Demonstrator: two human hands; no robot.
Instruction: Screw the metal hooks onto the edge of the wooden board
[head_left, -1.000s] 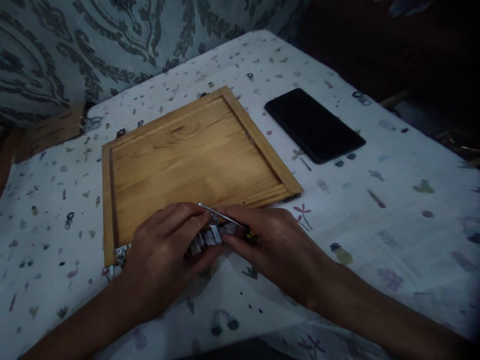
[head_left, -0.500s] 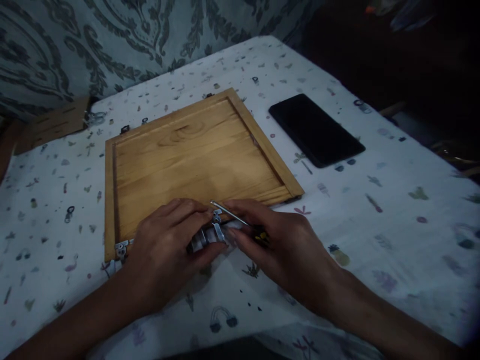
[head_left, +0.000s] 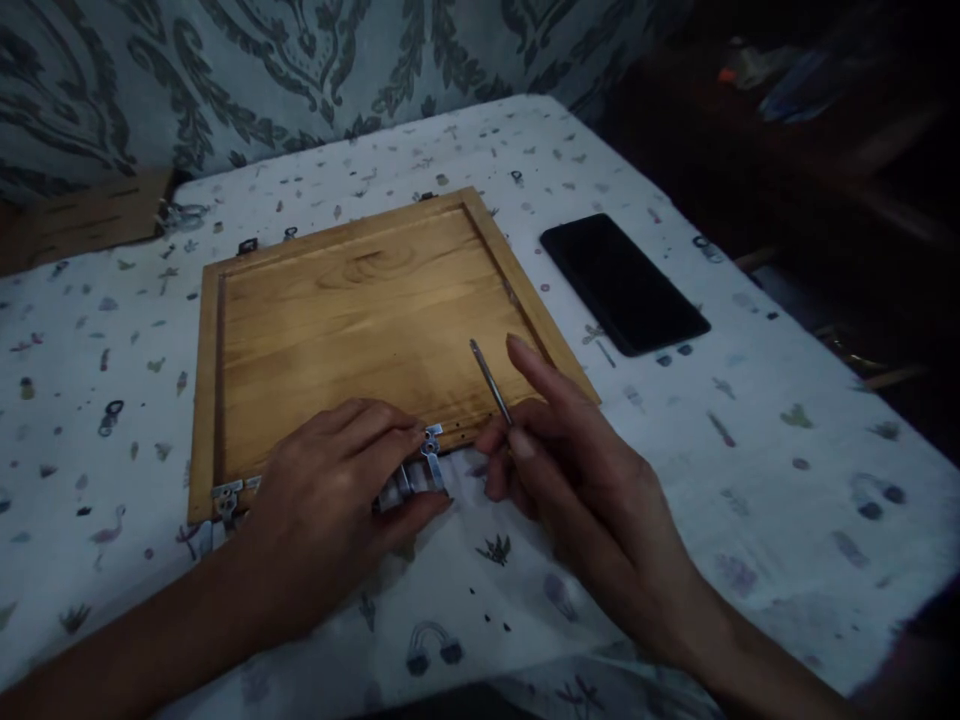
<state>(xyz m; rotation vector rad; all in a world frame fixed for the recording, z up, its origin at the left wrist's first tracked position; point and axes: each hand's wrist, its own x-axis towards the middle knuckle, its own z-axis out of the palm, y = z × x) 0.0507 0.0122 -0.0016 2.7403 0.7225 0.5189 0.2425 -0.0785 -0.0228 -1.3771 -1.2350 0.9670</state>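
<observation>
A framed wooden panel [head_left: 360, 320] lies flat on the table. Along its near edge sits a silvery metal hinge-like fitting [head_left: 431, 445], partly covered by my left hand [head_left: 337, 490]. That hand is closed around it, fingers on the panel's edge and thumb below. A similar metal piece [head_left: 227, 495] shows at the panel's near left corner. Over the near right part of the panel, my right hand [head_left: 577, 470] grips a screwdriver [head_left: 491, 382]. Its slim metal shaft points up and away, its tip clear of the fitting; the handle is hidden in my palm.
A black phone or tablet [head_left: 622, 285] lies to the right of the panel. Small dark fittings [head_left: 247, 246] stick out at the panel's far edge. A piece of brown cardboard [head_left: 97, 220] is at the back left. The patterned cloth [head_left: 750, 480] covers the table, beside a patterned wall [head_left: 300, 70].
My right hand has drawn back from the metal fitting and turned, lifting the screwdriver tip upward. My left hand keeps its hold. The view has shifted slightly.
</observation>
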